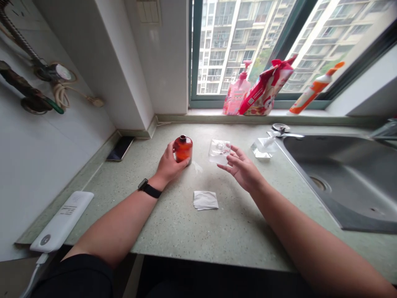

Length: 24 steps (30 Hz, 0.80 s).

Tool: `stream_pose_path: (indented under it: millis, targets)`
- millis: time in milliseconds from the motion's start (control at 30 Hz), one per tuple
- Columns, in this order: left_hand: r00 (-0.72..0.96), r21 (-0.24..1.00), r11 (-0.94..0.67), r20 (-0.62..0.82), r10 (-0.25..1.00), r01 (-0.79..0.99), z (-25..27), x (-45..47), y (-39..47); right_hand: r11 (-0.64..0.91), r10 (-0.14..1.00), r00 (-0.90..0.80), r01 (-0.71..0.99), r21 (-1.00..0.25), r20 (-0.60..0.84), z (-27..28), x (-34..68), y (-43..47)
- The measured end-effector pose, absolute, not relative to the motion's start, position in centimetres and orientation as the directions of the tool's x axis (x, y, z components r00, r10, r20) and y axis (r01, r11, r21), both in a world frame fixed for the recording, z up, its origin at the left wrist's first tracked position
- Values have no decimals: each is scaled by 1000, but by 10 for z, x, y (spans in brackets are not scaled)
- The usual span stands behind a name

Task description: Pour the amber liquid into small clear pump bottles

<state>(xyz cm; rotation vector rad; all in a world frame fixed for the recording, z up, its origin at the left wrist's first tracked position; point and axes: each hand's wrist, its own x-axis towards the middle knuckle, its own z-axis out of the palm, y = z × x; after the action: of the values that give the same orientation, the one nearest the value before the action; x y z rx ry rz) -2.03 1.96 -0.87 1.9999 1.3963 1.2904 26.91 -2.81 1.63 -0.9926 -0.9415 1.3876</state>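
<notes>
My left hand (170,165) is wrapped round an amber bottle (183,150) with an uncapped neck, which stands upright on the counter. Beside it, to the right, is a clear square bottle (218,151) with its round opening on top. My right hand (243,167) is at the right edge of this clear bottle, fingers stretched out and apart; whether they press on it I cannot tell. Small wet-looking marks show on the counter between the two bottles. Nearer to me lies a folded white tissue (206,200).
A clear pump dispenser top with a white spout (269,141) stands by the steel sink (310,174) at right. On the sill are a pink pump bottle (237,93), a red pouch (268,89) and an orange bottle (313,93). A phone (120,148) and white power bank (63,219) lie at left.
</notes>
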Motion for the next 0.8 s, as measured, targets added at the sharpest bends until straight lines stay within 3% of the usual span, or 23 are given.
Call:
stream_pose_path:
  millis: [333,600,800]
  targets:
    - [90,728,-438,465,881,528,-8,-25,21,-55,998,-10,-303,-951,-55,9,273,-22]
    - [293,726,-536,449,844,432,-7,-20,14,-23,999,-51,-192,-981,-13,2,273,-21]
    - [389,715,-592,459,799,373,-5,-19,12,-61,998,-19,-280,-958,-58,6,271,-22]
